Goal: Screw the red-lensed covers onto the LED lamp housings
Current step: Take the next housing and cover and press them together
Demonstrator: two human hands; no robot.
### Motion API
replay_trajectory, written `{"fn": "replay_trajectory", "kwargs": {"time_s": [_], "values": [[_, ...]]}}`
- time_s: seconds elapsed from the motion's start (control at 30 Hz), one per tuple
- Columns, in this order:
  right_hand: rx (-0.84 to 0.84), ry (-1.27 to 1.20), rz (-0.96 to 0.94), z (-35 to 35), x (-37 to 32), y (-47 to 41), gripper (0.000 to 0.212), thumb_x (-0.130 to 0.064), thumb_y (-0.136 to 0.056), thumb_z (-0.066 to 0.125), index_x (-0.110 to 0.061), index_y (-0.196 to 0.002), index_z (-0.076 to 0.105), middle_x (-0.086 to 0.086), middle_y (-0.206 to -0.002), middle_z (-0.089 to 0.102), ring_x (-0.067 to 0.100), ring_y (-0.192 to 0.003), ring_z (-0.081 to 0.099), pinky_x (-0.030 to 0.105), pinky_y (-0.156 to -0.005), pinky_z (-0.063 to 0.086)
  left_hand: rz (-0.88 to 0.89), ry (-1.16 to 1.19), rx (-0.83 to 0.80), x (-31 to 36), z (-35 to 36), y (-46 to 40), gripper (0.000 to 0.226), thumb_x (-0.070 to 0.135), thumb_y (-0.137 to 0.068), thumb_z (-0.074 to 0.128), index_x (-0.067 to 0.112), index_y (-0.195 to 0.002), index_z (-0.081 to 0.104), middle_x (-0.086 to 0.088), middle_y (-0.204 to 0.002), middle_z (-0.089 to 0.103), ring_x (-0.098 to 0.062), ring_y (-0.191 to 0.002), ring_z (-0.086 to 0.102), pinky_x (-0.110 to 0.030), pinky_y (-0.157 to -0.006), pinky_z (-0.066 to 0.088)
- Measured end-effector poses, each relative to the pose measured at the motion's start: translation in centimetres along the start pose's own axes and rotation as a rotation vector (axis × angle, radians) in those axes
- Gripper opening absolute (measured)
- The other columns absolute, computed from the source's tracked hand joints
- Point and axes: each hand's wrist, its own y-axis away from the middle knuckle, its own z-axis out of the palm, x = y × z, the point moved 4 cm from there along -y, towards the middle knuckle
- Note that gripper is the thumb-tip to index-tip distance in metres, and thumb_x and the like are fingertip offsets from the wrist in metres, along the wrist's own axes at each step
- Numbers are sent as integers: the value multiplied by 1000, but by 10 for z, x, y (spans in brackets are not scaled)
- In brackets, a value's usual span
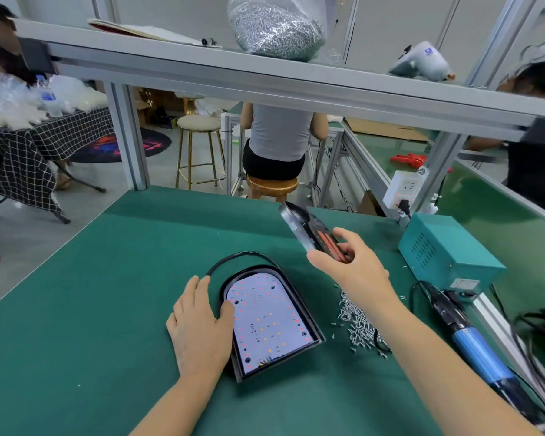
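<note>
Head view, looking down on a green bench mat (92, 309). Aluminium-framed shelf (202, 67) crosses overhead, carrying a clear bag of screws (274, 29), papers, and a pale handheld tool lying on its side.

Teal power box (447, 250) sits at the mat's right edge. Just beside it lies an electric screwdriver (472, 341) with a blue body and a black cord. White socket block on the frame post behind the box.

LED lamp housing (271, 322): black, arch-topped, lying flat near the middle of the mat, open side up. White LED board with red and amber dots is exposed inside. Black cable loops out from its top edge.

Red-lensed cover (312, 231): held in the air above and to the right of the housing, tilted, well clear of it. Blurred; red strips visible on its face.

Left hand (202, 328): fingers straight, palm down on the mat against the housing's left wall, thumb tip touching the board edge.

Right hand (350, 262): fingers and thumb pinch the cover's near end.

Loose screws (359, 325) heaped on the mat right of the housing, partly under the right forearm.
</note>
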Motion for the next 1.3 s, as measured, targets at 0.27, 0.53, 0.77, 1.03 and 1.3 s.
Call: {"fn": "replay_trajectory", "kwargs": {"time_s": [0.27,0.53,0.77,1.03,1.3], "values": [[76,116,-72,7,1,53,69,-72,-55,60,-51,-119,49,-25,-111,53,2,-110,47,24,-98,14,0,2,55,7,-1,-23,45,30,-91,55,17,-133,49,-1,-138,48,-23,-130,33,-40,-105,21],[269,337,-205,22,6,84,82,-75,-56,48,-42,-131,47,-22,-115,40,-5,-111,32,21,-94,9,34,-307,-101,19,4,-49,18,18,-84,50,12,-75,64,-4,-81,56,-27,-82,41,-34,-71,31],[332,240,-168,14,18,101,75,-74,-58,56,-44,-127,47,-23,-122,43,-5,-116,34,25,-102,11,-177,465,-79,13,3,-38,25,12,-87,48,16,-65,35,2,-60,36,-18,-52,28,-29,-49,20],[392,270,-203,19,22,118,80,-73,-56,55,-38,-128,54,-21,-121,43,-4,-111,35,15,-101,5,-661,1193,-438,19,8,-20,19,20,-94,55,9,-82,64,-6,-68,72,-22,-56,67,-30,-56,51],[371,297,-264,44,7,128,82,-68,-56,60,-26,-126,62,-6,-123,53,9,-111,46,36,-95,22,-594,1430,-652,22,11,-12,36,35,-93,52,8,-92,76,-13,-98,74,-25,-81,72,-38,-72,52]]}}
